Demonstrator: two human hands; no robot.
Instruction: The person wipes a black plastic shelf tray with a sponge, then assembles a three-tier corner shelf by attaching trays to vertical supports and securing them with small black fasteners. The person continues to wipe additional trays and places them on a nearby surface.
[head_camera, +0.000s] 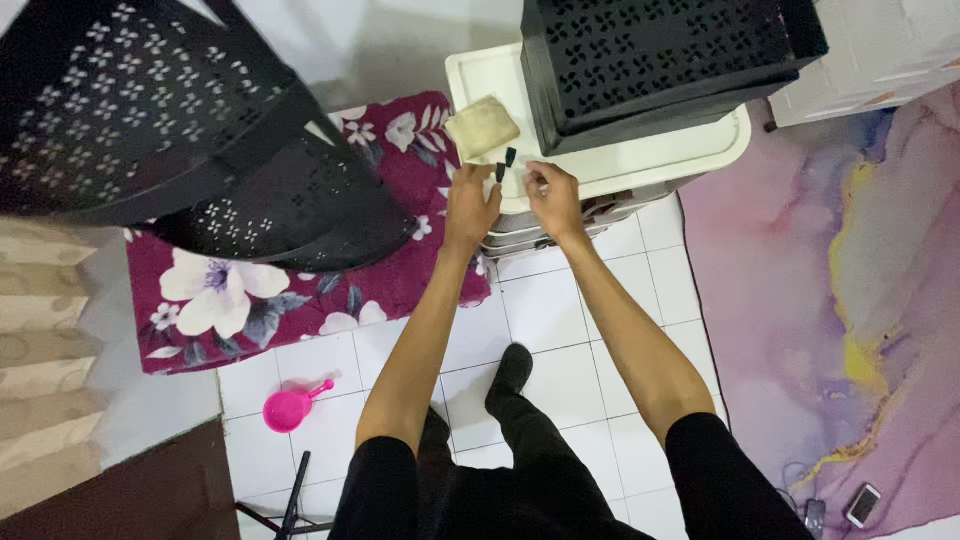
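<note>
My left hand (472, 205) and my right hand (553, 197) reach out side by side over the front edge of a white plastic drawer unit (640, 165). The left hand pinches a small dark clip-like piece (505, 164) at its fingertips. The right hand's fingers are curled close beside it; what they hold is too small to tell. A beige folded cloth (482, 127) lies on the white top just beyond the left hand. A black perforated plastic crate (665, 60) stands on the same top behind the right hand.
A large black perforated basket (190, 130) fills the upper left above a maroon floral mat (270, 290). A pink scoop (290, 407) lies on the white tiled floor. A purple marbled rug (850, 300) covers the right, with a phone (863, 504) on it.
</note>
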